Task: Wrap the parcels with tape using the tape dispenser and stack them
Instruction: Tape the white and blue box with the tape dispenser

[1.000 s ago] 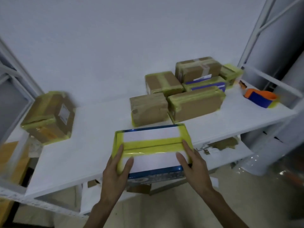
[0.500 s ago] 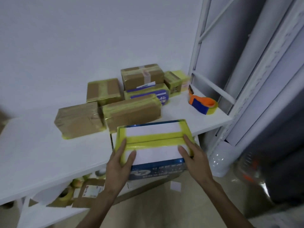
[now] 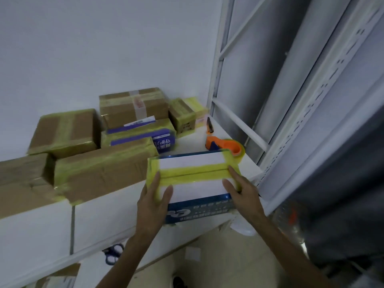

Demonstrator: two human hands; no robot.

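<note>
A white and blue parcel (image 3: 193, 163) banded with yellow tape sits at the right end of the white table (image 3: 41, 231), its front side overhanging the edge. My left hand (image 3: 153, 198) holds its left end, thumb and forefinger on top. My right hand (image 3: 243, 194) holds the right end the same way. The orange and blue tape dispenser (image 3: 226, 145) lies just behind the parcel. Several taped parcels are grouped behind and to the left: a long brown one (image 3: 104, 171), a blue-printed one (image 3: 145, 134) and a brown one (image 3: 133, 107) stacked on it.
A small yellow-taped box (image 3: 182, 115) and an orange cutter (image 3: 209, 126) lie at the back right. A white metal rack frame (image 3: 216, 80) borders the table's right end. Scissors (image 3: 113, 251) lie on the lower shelf. More brown parcels (image 3: 64, 129) fill the left.
Both hands have carried the white and blue parcel rightwards along the table's front edge, from its middle to the right end by the tape dispenser. The view swung right with it.
</note>
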